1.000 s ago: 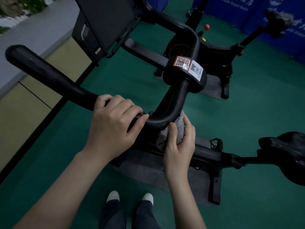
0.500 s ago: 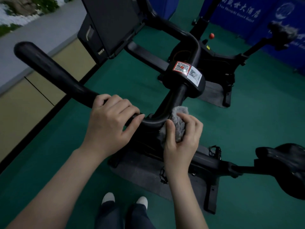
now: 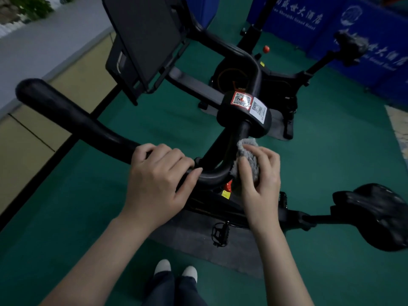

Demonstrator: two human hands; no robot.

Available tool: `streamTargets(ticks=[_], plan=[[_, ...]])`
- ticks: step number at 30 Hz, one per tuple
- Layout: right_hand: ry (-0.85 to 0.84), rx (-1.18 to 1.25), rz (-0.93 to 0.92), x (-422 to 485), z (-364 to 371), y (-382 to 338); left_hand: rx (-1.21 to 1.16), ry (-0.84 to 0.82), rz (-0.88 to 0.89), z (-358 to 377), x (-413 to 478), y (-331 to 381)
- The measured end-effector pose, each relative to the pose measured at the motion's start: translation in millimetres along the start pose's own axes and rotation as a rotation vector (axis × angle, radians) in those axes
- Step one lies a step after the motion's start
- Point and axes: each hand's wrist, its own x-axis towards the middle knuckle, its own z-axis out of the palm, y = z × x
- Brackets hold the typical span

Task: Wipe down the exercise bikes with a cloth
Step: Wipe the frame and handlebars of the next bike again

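A black exercise bike stands right below me, its curved handlebar (image 3: pixel 72 120) running from the left to the middle. My left hand (image 3: pixel 159 184) is wrapped around the handlebar near its bend. My right hand (image 3: pixel 260 184) presses a grey fluffy cloth (image 3: pixel 248 157) against the right side of the bar's upright section, just below the hub with two QR-code stickers (image 3: pixel 248 103). The bike's black saddle (image 3: pixel 379 215) is at the right, its dark screen (image 3: pixel 143 38) at the top.
A second black exercise bike (image 3: pixel 276 82) stands behind on the green floor (image 3: pixel 331 155), with blue banners (image 3: pixel 353 25) beyond it. A grey mat (image 3: pixel 192 241) lies under the near bike, with a pedal (image 3: pixel 219 234) above it. My feet (image 3: pixel 175 270) stand close to the mat. A tan strip and wall run along the left.
My right hand has slid the cloth upward along the bar, from the lower bend toward the sticker hub. My left hand has kept its grip on the handlebar.
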Motion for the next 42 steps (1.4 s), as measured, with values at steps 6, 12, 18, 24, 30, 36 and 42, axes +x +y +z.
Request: streamTargets(ticks=[6, 12, 18, 24, 30, 36, 42], plan=[[0.038, -0.034, -0.074, -1.1, -0.8, 0.8, -0.003, 0.021, 0.021, 2.2, 0.6, -2.6], [0.010, -0.111, -0.165, 46.4, -6.8, 2.8, -0.004, 0.026, 0.021, 1.1, 0.8, -1.2], [-0.075, -0.180, -0.303, 48.4, -12.9, 6.9, -0.012, 0.014, -0.015, -0.3, 1.3, 1.7], [-0.385, -0.311, -0.576, 90.6, -23.7, 3.0, -0.005, -0.004, -0.058, -2.1, 3.1, 5.8], [-0.756, -0.483, -0.768, 135.2, -23.7, -17.3, -0.011, -0.023, -0.090, -4.6, 3.6, 8.2], [-0.993, -0.526, -0.808, 150.9, -20.1, -31.3, -0.022, -0.029, -0.124, -5.5, 3.7, 11.1], [-1.271, -0.488, -0.750, 146.0, -5.5, -46.8, -0.024, -0.042, -0.143, -6.0, 4.0, 11.8]])
